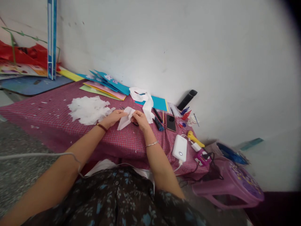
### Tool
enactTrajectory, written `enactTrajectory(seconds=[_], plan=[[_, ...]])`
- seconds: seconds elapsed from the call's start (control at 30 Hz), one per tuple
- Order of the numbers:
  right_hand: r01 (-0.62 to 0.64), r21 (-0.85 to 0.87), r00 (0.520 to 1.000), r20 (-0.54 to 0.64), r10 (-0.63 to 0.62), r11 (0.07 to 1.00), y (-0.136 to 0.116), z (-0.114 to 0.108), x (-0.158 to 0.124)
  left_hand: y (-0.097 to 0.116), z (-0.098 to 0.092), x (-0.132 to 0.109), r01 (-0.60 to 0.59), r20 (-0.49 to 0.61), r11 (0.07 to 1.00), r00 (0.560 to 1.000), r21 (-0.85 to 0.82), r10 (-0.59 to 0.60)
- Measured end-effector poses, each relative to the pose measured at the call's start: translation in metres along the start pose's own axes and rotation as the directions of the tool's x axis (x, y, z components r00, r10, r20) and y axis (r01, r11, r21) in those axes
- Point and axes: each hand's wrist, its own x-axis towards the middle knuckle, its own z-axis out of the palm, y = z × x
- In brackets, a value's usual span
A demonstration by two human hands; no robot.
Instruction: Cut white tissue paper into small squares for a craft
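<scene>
Between my two hands is a piece of thin white tissue paper (125,121), its lower end hanging over the checked tablecloth. My left hand (115,117) pinches its left edge, and my right hand (139,119) pinches its upper right part. A heap of torn white tissue pieces (88,110) lies just left of my left hand. Behind my right hand a long strip of white tissue (147,105) curls across the table. Part of a dark loop, perhaps a scissors handle, shows beneath my right hand; the rest is hidden.
Coloured paper sheets (110,84) lie at the back against the wall. Right of my hands are a blue cutter (158,124), a black pen (157,115), a phone (171,122) and a white power bank (180,147) with a cable. A purple stool (225,185) stands at the right.
</scene>
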Motion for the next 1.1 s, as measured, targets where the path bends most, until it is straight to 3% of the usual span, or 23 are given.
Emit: enactTrajectory(seconds=[0.2,0.33,0.4,0.6,0.83,0.97,1.1], plan=[[0.009,0.067,0.982,-0.189,0.004,0.998,-0.003,-0.020,0.007,0.008,-0.008,0.007,0.012,-0.133,0.998,0.991,-0.054,-0.019],[-0.152,0.075,0.988,-0.003,0.153,0.986,-0.008,-0.022,0.005,0.010,-0.009,0.007,0.041,-0.156,0.994,0.986,-0.101,-0.057],[-0.170,-0.004,0.983,0.072,0.170,0.985,-0.009,-0.020,0.002,0.011,-0.008,0.006,0.050,-0.155,0.992,0.985,-0.120,-0.069],[-0.072,-0.202,0.997,-0.012,0.071,0.977,-0.001,-0.013,0.000,0.013,-0.006,0.005,0.067,-0.134,0.984,0.987,-0.164,-0.089],[-0.005,-0.173,0.982,-0.185,-0.027,0.985,0.002,-0.024,0.008,0.010,-0.011,0.010,0.018,-0.205,0.992,0.978,-0.127,-0.044],[0.025,-0.135,0.978,-0.200,-0.052,0.990,0.000,-0.030,0.010,0.008,-0.009,0.010,-0.024,-0.249,0.996,0.969,-0.090,0.001],[0.040,-0.094,0.983,-0.174,-0.056,0.995,-0.003,-0.034,0.007,0.012,-0.005,0.003,-0.007,-0.206,0.996,0.979,-0.093,-0.012]])
